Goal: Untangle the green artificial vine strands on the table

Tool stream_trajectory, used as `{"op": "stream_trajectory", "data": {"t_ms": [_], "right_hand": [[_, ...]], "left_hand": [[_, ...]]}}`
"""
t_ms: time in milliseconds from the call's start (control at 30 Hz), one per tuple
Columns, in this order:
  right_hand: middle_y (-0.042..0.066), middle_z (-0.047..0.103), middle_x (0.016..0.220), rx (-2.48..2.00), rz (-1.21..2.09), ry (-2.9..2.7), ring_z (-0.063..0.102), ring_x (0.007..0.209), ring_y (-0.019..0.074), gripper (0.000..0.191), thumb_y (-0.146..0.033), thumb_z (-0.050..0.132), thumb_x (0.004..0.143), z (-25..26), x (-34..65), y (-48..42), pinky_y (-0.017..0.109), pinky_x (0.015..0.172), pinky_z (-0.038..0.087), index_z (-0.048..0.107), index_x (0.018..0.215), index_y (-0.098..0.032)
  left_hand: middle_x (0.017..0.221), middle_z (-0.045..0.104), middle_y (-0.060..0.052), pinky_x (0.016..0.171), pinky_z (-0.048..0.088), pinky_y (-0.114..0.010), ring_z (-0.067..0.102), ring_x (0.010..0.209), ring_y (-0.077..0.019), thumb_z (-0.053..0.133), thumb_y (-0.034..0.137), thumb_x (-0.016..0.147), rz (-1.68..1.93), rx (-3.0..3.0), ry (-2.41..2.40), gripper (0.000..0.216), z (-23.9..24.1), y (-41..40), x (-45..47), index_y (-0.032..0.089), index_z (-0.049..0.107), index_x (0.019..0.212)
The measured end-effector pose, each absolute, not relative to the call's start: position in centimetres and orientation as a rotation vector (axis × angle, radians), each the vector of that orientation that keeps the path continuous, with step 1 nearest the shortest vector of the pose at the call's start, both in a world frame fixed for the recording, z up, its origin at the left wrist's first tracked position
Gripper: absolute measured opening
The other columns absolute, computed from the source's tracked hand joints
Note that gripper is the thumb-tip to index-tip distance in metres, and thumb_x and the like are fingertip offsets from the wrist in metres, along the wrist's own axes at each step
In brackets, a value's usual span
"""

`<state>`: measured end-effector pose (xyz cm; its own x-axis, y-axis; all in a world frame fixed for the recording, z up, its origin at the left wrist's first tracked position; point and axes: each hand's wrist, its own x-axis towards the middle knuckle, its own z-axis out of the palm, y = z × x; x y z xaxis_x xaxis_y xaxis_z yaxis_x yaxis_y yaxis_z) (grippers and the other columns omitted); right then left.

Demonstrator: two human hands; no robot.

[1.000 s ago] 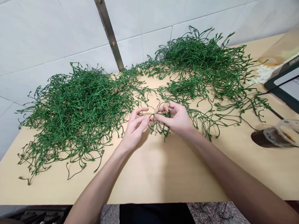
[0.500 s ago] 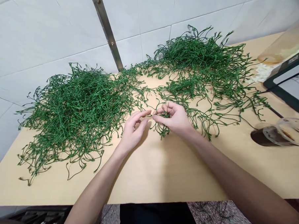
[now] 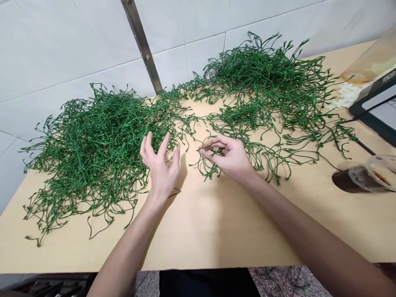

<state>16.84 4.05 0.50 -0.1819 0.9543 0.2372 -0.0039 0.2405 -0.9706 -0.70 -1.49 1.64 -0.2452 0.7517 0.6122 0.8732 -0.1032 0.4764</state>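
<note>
My right hand pinches a few thin green artificial stems, whose curled ends hang below the fingers over the table. Fingers spread, my left hand hovers at the right edge of a large tangled heap of green stems; it grips nothing. One loose stem shows beside the left wrist, partly hidden by it. Behind and right of my right hand lies a second heap of the same stems, with looser strands trailing forward from it.
A plastic cup of dark liquid stands at the right. Behind it are a dark-framed device with a cable and some small white pieces. A metal bracket is fixed to the tiled wall. The wooden table ends near my body.
My left hand has moved left, away from my right hand, and its fingers have spread. My right hand keeps its pinch on the stems, almost in place. A loose stem now shows by the left wrist.
</note>
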Motion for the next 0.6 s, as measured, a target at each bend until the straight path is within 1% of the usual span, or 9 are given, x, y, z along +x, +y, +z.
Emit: {"op": "stream_trajectory", "data": {"t_ms": [67, 133, 200, 267, 300, 367, 467, 533, 600], "right_hand": [[0.006, 0.074, 0.081, -0.926, 1.13, -1.475, 0.071, 0.078, 0.0213, 0.02, -0.032, 0.08, 0.069, 0.1, 16.8, 4.2, 0.037, 0.078, 0.056, 0.068, 0.078, -0.019], [0.006, 0.075, 0.081, -0.913, 1.126, -1.486, 0.071, 0.077, 0.0217, 0.017, -0.031, 0.079, 0.07, -0.2, 16.8, 4.2, 0.036, 0.077, 0.056, 0.069, 0.078, -0.019], [0.006, 0.075, 0.08, -0.903, 1.127, -1.5, 0.072, 0.077, 0.0215, 0.017, -0.031, 0.079, 0.07, -0.3, 16.9, 4.2, 0.034, 0.075, 0.056, 0.07, 0.078, -0.019], [0.006, 0.075, 0.08, -0.899, 1.116, -1.518, 0.072, 0.076, 0.0207, 0.015, -0.03, 0.077, 0.072, -0.3, 16.9, 4.2, 0.032, 0.073, 0.056, 0.071, 0.08, -0.018], [0.006, 0.075, 0.08, -0.904, 1.104, -1.532, 0.071, 0.075, 0.02, 0.014, -0.029, 0.075, 0.072, -0.3, 17.0, 4.2, 0.031, 0.071, 0.055, 0.071, 0.08, -0.018], [0.006, 0.075, 0.08, -0.924, 1.076, -1.558, 0.07, 0.074, 0.019, 0.013, -0.027, 0.074, 0.073, -0.1, 17.1, 4.1, 0.03, 0.069, 0.055, 0.072, 0.082, -0.017], [0.006, 0.075, 0.081, -0.927, 1.058, -1.56, 0.07, 0.075, 0.019, 0.014, -0.027, 0.075, 0.072, 0.0, 17.1, 4.1, 0.031, 0.073, 0.055, 0.072, 0.081, -0.016], [0.006, 0.075, 0.081, -0.91, 1.072, -1.546, 0.07, 0.077, 0.0197, 0.016, -0.028, 0.077, 0.07, -0.1, 17.1, 4.2, 0.032, 0.076, 0.056, 0.071, 0.08, -0.017], [0.006, 0.074, 0.081, -0.9, 1.088, -1.536, 0.07, 0.077, 0.0198, 0.017, -0.029, 0.078, 0.07, -0.2, 17.0, 4.1, 0.032, 0.076, 0.056, 0.071, 0.08, -0.017]], "left_hand": [[0.152, 0.037, -0.01, 0.115, 0.028, -0.058, 0.025, 0.145, -0.0344, 0.064, 0.024, 0.087, -1.306, -1.868, -1.959, 0.038, 1.8, -1.6, -0.5, 0.028, 0.063, 0.124], [0.142, 0.05, -0.012, 0.112, 0.036, -0.053, 0.039, 0.137, -0.0308, 0.062, 0.023, 0.088, -1.386, -2.006, -1.9, 0.033, 1.9, -1.7, -0.1, 0.024, 0.065, 0.121], [0.121, 0.065, -0.011, 0.1, 0.049, -0.044, 0.059, 0.116, -0.0237, 0.061, 0.022, 0.089, -1.506, -2.224, -1.879, 0.028, 1.9, -1.8, 0.4, 0.021, 0.066, 0.117], [0.105, 0.071, -0.008, 0.087, 0.055, -0.034, 0.066, 0.095, -0.0177, 0.062, 0.021, 0.088, -1.625, -2.426, -1.871, 0.022, 1.8, -1.9, 0.8, 0.019, 0.067, 0.109], [0.102, 0.071, -0.008, 0.083, 0.056, -0.031, 0.066, 0.091, -0.0165, 0.063, 0.02, 0.087, -1.68, -2.496, -1.851, 0.018, 1.8, -1.9, 1.0, 0.019, 0.068, 0.104], [0.101, 0.07, -0.008, 0.08, 0.056, -0.028, 0.065, 0.091, -0.0156, 0.063, 0.018, 0.086, -1.79, -2.587, -1.81, 0.012, 1.8, -1.9, 1.2, 0.018, 0.069, 0.097], [0.102, 0.066, -0.008, 0.08, 0.057, -0.026, 0.065, 0.091, -0.0146, 0.063, 0.015, 0.084, -1.942, -2.635, -1.83, 0.01, 1.8, -1.9, 1.4, 0.018, 0.069, 0.092], [0.098, 0.066, -0.007, 0.079, 0.056, -0.026, 0.065, 0.087, -0.0139, 0.065, 0.017, 0.082, -2.016, -2.625, -1.881, 0.006, 1.8, -1.9, 1.4, 0.017, 0.069, 0.086], [0.089, 0.066, -0.006, 0.074, 0.056, -0.025, 0.064, 0.08, -0.0129, 0.066, 0.021, 0.082, -2.072, -2.596, -1.958, 0.006, 1.8, -1.9, 1.6, 0.017, 0.07, 0.08]]}}
